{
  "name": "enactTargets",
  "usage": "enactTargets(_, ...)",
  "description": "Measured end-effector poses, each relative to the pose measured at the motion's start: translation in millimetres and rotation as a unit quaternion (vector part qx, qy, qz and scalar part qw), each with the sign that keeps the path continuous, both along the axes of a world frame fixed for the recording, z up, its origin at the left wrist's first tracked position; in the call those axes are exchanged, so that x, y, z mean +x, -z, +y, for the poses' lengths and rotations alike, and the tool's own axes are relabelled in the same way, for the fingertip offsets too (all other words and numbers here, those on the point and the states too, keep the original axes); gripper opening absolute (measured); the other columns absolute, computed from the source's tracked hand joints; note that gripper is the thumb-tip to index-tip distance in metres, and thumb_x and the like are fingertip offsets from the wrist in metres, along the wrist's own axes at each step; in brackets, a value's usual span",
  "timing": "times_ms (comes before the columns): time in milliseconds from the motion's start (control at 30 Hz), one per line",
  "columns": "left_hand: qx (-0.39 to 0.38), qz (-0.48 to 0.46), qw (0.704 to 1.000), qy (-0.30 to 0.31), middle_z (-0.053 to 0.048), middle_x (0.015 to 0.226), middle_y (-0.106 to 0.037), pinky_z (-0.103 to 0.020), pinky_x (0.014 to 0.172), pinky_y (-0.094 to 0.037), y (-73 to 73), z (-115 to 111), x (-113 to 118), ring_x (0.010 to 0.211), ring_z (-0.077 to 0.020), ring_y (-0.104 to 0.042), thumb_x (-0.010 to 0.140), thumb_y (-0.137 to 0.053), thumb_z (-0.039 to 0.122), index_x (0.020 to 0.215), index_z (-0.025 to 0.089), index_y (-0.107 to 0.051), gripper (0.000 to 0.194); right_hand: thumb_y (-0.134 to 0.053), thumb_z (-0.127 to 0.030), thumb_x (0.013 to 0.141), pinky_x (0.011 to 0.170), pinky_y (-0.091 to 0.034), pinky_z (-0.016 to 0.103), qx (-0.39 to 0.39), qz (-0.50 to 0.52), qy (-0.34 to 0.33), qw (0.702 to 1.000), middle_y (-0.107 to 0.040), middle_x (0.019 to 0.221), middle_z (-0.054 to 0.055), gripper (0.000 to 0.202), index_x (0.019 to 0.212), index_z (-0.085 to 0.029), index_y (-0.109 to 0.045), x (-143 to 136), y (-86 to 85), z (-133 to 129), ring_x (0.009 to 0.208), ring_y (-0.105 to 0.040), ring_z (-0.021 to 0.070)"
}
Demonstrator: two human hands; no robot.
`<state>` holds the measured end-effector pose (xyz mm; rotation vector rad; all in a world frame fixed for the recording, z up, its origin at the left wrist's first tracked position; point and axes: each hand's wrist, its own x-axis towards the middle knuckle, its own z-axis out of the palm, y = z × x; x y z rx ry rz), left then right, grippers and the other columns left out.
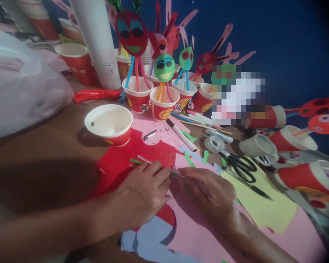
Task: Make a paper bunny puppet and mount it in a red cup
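My left hand (145, 190) is closed, with curled fingers, over a sheet of red paper (117, 160). Thin green and whitish strips (135, 160) stick out just beyond its knuckles; whether it grips them is hidden. Facing it, my right hand (214, 193) pinches with thumb and index finger near a thin, pale greenish piece (176, 174) that spans the small gap between both hands. That piece is blurred and its kind cannot be made out. Beneath the hands lie pink paper (192, 226) and blue-grey paper (150, 237).
An open paper cup (109, 122) stands beyond my left hand. Scissors (241, 168), a pen (252, 186), a tape roll (214, 143) and a marker (181, 135) lie right. Several cups with paper-face figures (164, 67) line the back. A plastic bag (22, 84) sits left.
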<state>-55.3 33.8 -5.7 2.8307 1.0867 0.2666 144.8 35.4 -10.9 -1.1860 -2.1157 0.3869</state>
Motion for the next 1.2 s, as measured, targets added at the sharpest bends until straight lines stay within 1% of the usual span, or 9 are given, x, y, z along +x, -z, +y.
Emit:
enactTargets(100,-0.004,0.001,1.0,-0.001,-0.01,0.101,-0.058,-0.039,0.069,-0.042,0.4,0.7,0.6,0.087,-0.025,-0.048,0.089,-0.042,0.027,0.106,0.01,-0.059,0.029,-0.058,-0.011,0.081,0.076,-0.05,0.025,-0.023,0.005,0.025,0.999,-0.071,0.091,0.0,0.021,0.096,-0.023,-0.062,0.2,-0.1,-0.8,0.083,-0.065,0.0139)
enactTargets(233,0.0,0.003,1.0,0.001,-0.012,0.107,-0.057,-0.039,0.07,-0.042,2.5,0.9,0.8,0.09,-0.0258,-0.048,0.089,-0.042,0.028,0.108,0.009,-0.058,0.031,-0.059,-0.014,0.081,0.074,-0.049,0.026,-0.054,0.008,0.054,0.997,-0.07,0.089,-0.002,0.018,0.094,-0.025,-0.063,-1.0,2.0,0.4,0.081,-0.065,0.0139)
enactTargets(433,-0.002,0.004,1.0,0.002,-0.013,0.107,-0.058,-0.039,0.071,-0.042,2.5,0.7,-0.1,0.089,-0.0257,-0.049,0.089,-0.041,0.027,0.107,0.01,-0.058,0.03,-0.058,-0.013,0.081,0.073,-0.047,0.029,-0.032,0.006,0.035,0.999,-0.071,0.088,0.0,0.017,0.093,-0.024,-0.063,-4.4,1.9,1.5,0.081,-0.063,0.0161)
enactTargets(733,0.003,0.009,1.0,0.01,-0.013,0.111,-0.057,-0.04,0.069,-0.042,3.2,-0.2,0.2,0.09,-0.0264,-0.049,0.089,-0.041,0.028,0.105,0.01,-0.058,0.029,-0.056,-0.014,0.082,0.071,-0.044,0.032,-0.016,-0.024,0.03,0.999,-0.072,0.087,0.001,0.016,0.092,-0.024,-0.062,-6.1,1.2,2.1,0.078,-0.065,0.0179)
enactTargets(1000,0.009,0.004,1.0,0.001,-0.012,0.106,-0.058,-0.038,0.069,-0.041,1.8,0.2,0.6,0.087,-0.0247,-0.049,0.088,-0.044,0.027,0.104,0.01,-0.059,0.028,-0.056,-0.01,0.082,0.074,-0.041,0.034,-0.012,-0.028,0.016,0.999,-0.072,0.089,0.001,0.018,0.092,-0.023,-0.062,-8.1,2.3,2.8,0.081,-0.066,0.0177)
enactTargets(1200,-0.005,0.005,1.0,0.004,-0.012,0.105,-0.058,-0.04,0.073,-0.042,3.3,0.3,0.8,0.089,-0.0253,-0.049,0.089,-0.042,0.025,0.103,0.011,-0.059,0.026,-0.055,-0.011,0.082,0.071,-0.039,0.033,0.001,-0.037,0.015,0.999,-0.072,0.088,0.001,0.017,0.091,-0.022,-0.063,-7.9,1.8,2.3,0.077,-0.066,0.0165)
